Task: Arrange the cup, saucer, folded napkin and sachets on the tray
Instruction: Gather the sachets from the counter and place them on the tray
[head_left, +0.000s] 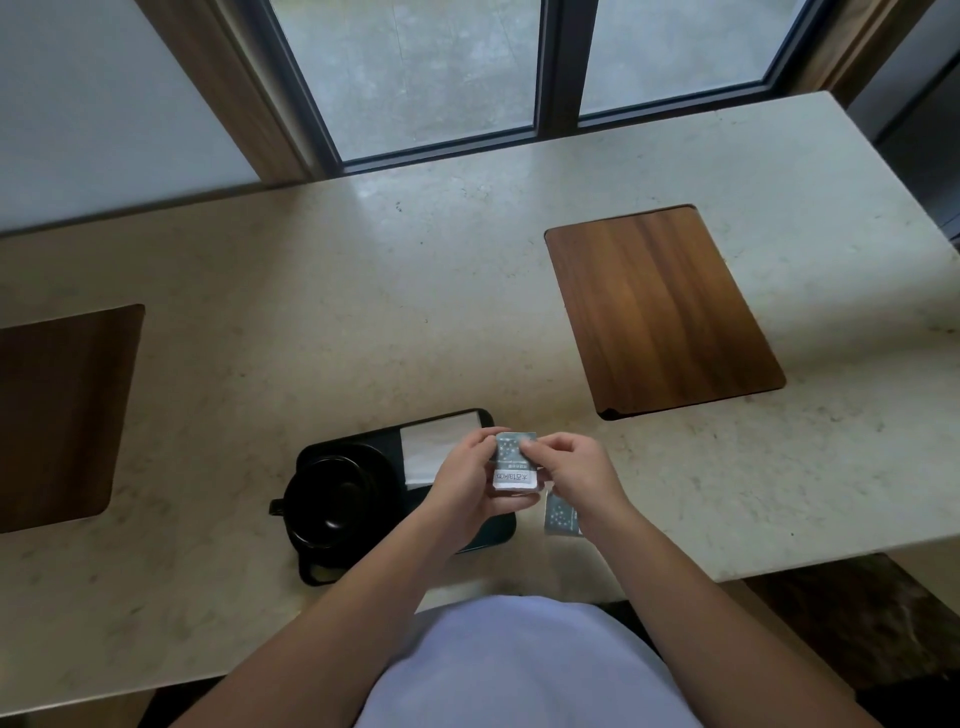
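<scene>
Left hand (470, 475) and right hand (574, 470), both above the near counter edge: fingers of each pinch one grey sachet (514, 462), held over the right end of the tray. Stone counter (363, 322): wooden board (662, 309) inset at 2 o'clock from the hands, a second wooden panel (57, 415) at 9 o'clock. Black tray (498, 530): black cup (332, 501) on its saucer (371, 457) at the left, white folded napkin (431, 454) at 11 o'clock of the hands; second sachet (561, 514) on the counter just right of the tray, at 5 o'clock.

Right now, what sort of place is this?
Probably a hotel room or lounge counter by a window: a stone countertop with inset wood panels, and a black tray with cup, napkin and sachets.
</scene>
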